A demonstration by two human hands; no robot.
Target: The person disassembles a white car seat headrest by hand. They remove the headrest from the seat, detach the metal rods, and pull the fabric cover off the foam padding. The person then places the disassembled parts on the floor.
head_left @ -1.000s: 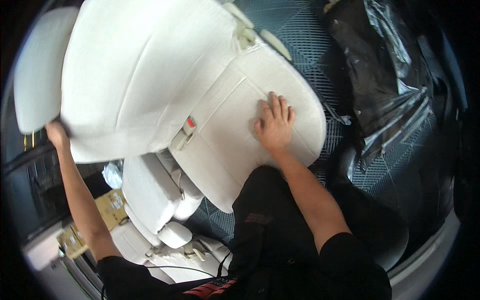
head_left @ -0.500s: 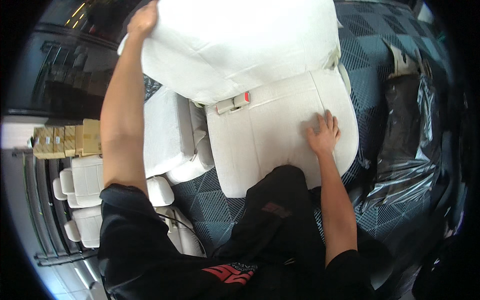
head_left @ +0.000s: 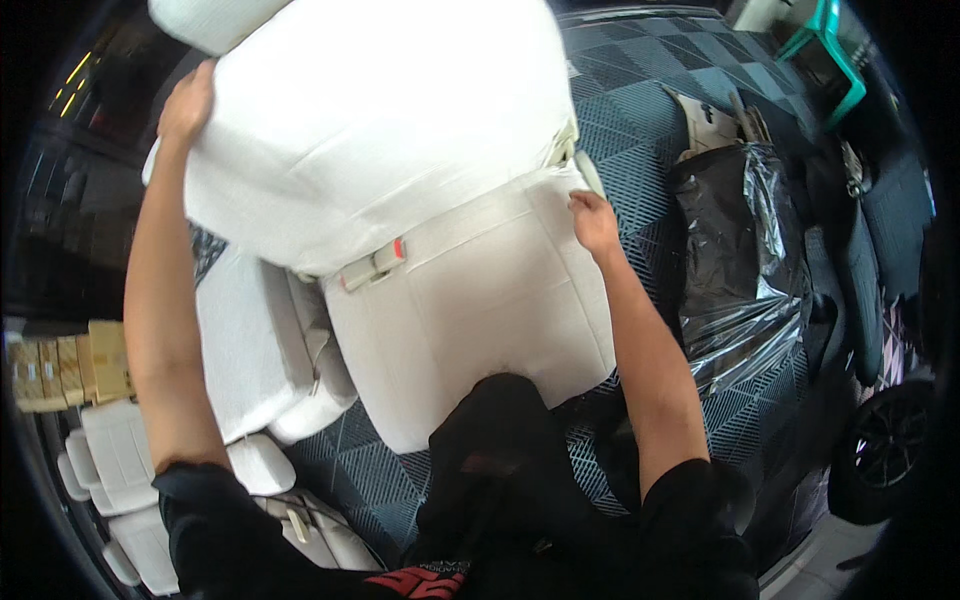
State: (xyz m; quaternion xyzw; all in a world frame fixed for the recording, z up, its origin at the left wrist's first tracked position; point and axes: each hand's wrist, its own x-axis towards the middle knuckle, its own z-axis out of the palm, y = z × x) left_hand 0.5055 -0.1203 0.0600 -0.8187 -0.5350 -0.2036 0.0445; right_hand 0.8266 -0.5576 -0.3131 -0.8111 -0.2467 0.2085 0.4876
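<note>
A white, cloth-covered car seat stands in front of me, its backrest leaning away and its cushion toward my knee. My left hand grips the left edge of the backrest, fingers curled over the side. At the cushion's right rear corner, close to the seam with the backrest, is my right hand; its fingers are drawn together, and whether cloth is pinched in them is hidden. Two seat belt buckles with a red button lie at the crease between backrest and cushion. My knee rests against the cushion's front.
Another white seat stands close on the left. Cardboard boxes and more pale seats are farther left. Black plastic sheeting covers something on the tiled floor at right. A green stool and a wheel are beyond.
My right hand has moved from lying spread on the cushion to its rear right corner, fingers now drawn in. My left hand keeps its hold. The view has swung to the right.
</note>
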